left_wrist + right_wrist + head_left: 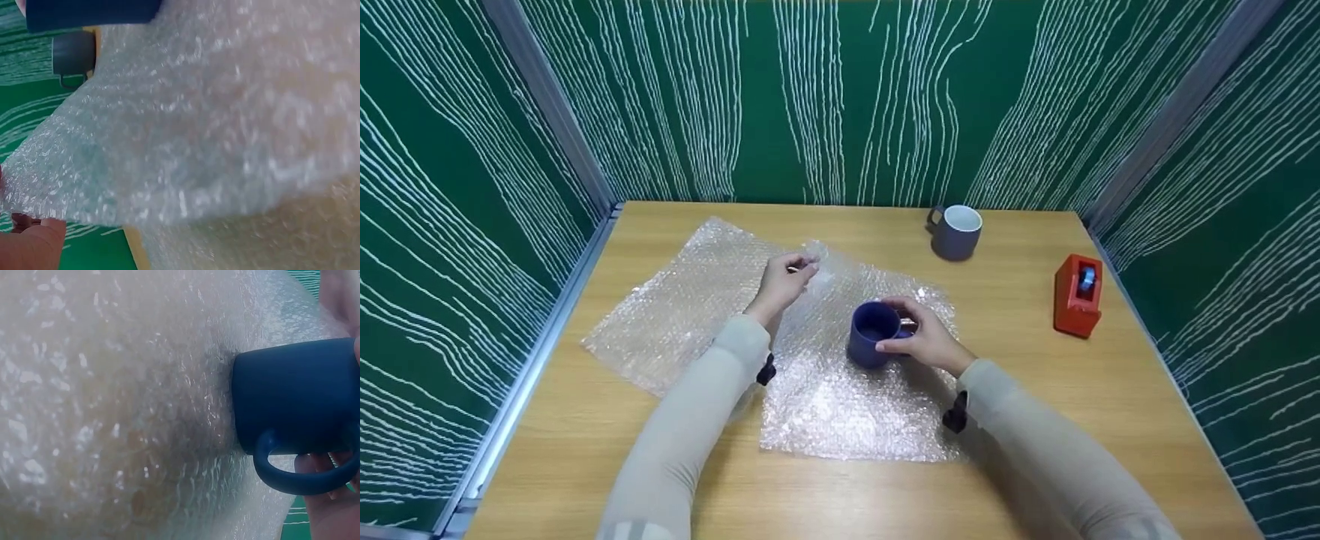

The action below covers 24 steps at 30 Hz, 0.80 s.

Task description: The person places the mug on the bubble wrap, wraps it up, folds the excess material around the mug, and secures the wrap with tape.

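A dark blue mug [867,346] stands upright on a sheet of bubble wrap [847,420], and my right hand [924,336] grips it around its rim and handle side. In the right wrist view the blue mug [295,396] shows its handle, with fingers behind it. My left hand [786,283] pinches the far left corner of that same sheet and holds it lifted. The left wrist view has the raised bubble wrap [169,140] stretching from the left hand [34,244] toward the mug's base.
A second bubble wrap sheet [675,300] lies to the left on the wooden table [855,495]. At the back right stands a grey mug [956,236] with a pale inside. A red tape dispenser [1078,296] sits near the right edge. Green patterned panels [840,97] surround the table.
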Available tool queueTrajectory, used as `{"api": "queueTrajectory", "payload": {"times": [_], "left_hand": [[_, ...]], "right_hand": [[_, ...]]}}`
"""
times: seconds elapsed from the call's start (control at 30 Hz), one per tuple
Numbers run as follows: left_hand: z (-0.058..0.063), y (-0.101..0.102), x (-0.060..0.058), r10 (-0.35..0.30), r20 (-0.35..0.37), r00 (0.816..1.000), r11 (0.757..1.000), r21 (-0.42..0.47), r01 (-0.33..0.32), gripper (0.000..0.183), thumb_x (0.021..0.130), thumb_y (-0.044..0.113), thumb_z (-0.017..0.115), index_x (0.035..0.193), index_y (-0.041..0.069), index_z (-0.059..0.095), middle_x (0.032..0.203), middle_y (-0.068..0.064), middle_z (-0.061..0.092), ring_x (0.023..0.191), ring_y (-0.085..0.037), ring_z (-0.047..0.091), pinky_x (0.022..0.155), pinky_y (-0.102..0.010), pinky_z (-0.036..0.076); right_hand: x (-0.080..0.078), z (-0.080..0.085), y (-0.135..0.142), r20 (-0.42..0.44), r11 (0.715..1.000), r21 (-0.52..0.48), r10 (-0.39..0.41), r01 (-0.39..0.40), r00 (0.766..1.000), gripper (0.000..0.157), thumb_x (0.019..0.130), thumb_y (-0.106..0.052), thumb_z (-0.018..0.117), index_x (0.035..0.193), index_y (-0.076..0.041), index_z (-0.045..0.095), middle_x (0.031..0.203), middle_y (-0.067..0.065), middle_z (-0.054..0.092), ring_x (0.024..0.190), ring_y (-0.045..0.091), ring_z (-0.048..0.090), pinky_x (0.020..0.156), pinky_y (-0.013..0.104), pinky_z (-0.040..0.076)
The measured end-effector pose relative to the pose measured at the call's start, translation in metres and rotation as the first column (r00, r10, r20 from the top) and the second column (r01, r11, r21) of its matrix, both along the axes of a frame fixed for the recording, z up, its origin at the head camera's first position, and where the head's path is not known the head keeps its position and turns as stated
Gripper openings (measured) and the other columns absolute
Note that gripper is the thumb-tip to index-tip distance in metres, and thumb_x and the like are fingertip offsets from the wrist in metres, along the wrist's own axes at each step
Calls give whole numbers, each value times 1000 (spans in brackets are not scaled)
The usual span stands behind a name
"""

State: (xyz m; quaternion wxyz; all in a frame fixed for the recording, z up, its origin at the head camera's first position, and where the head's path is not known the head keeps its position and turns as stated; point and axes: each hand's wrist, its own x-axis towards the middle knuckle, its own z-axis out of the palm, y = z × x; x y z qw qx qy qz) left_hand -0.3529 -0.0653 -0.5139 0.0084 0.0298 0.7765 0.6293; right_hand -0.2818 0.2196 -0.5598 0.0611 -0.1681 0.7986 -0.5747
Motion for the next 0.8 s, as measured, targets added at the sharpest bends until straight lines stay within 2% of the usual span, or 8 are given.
{"api": "queueTrajectory", "payload": {"times": [0.17, 0.27, 0.37, 0.5, 0.63, 0.8], "left_hand": [[7, 8, 4, -81, -70, 994, 996, 20, 83, 22, 104, 8, 70, 120, -6, 77, 118, -17, 80, 82, -9, 63, 70, -17, 55], [11, 13, 6, -134, -138, 981, 991, -4, 134, 23, 104, 5, 70, 121, -9, 76, 116, -20, 80, 79, -9, 63, 67, -16, 54], [13, 17, 10, -173, -176, 969, 985, -27, 171, 25, 103, 4, 70, 122, -10, 75, 111, -21, 79, 75, -5, 61, 66, -15, 52], [16, 23, 13, -215, -183, 959, 976, -68, 205, 26, 104, 6, 70, 124, -9, 75, 111, -21, 79, 75, -2, 59, 66, -15, 51], [18, 27, 16, -244, -183, 952, 969, -95, 230, 26, 103, 8, 71, 124, -7, 76, 110, -20, 79, 79, -3, 59, 68, -16, 50], [19, 31, 21, -279, -184, 943, 958, -119, 260, 25, 103, 9, 72, 121, -6, 77, 111, -19, 80, 80, -5, 59, 69, -17, 49]], "right_hand": [[-5, -1, -4, -22, 1000, -3, -17, 17, 1000, 77, 83, -2, 93, 150, 4, 56, 148, 27, 62, 133, 45, 63, 117, 57, 50], [-8, 0, -6, -35, 999, 2, -34, 34, 999, 76, 83, -2, 93, 150, 3, 57, 147, 25, 64, 134, 42, 62, 117, 54, 49], [-10, -2, -8, -42, 999, 17, -48, 49, 998, 77, 83, -3, 93, 151, 2, 58, 148, 24, 64, 135, 40, 62, 116, 51, 49], [-11, -2, -10, -34, 998, 25, -63, 63, 997, 78, 82, -4, 94, 151, 1, 58, 147, 24, 65, 134, 40, 63, 115, 48, 50], [-11, 1, -9, -13, 998, 35, -44, 44, 999, 81, 83, -6, 93, 153, 1, 55, 149, 25, 62, 131, 42, 64, 113, 49, 52], [-13, 11, -3, 35, 999, 42, -25, 23, 999, 80, 88, -9, 90, 157, 3, 50, 151, 27, 59, 134, 45, 62, 114, 54, 53]]}}
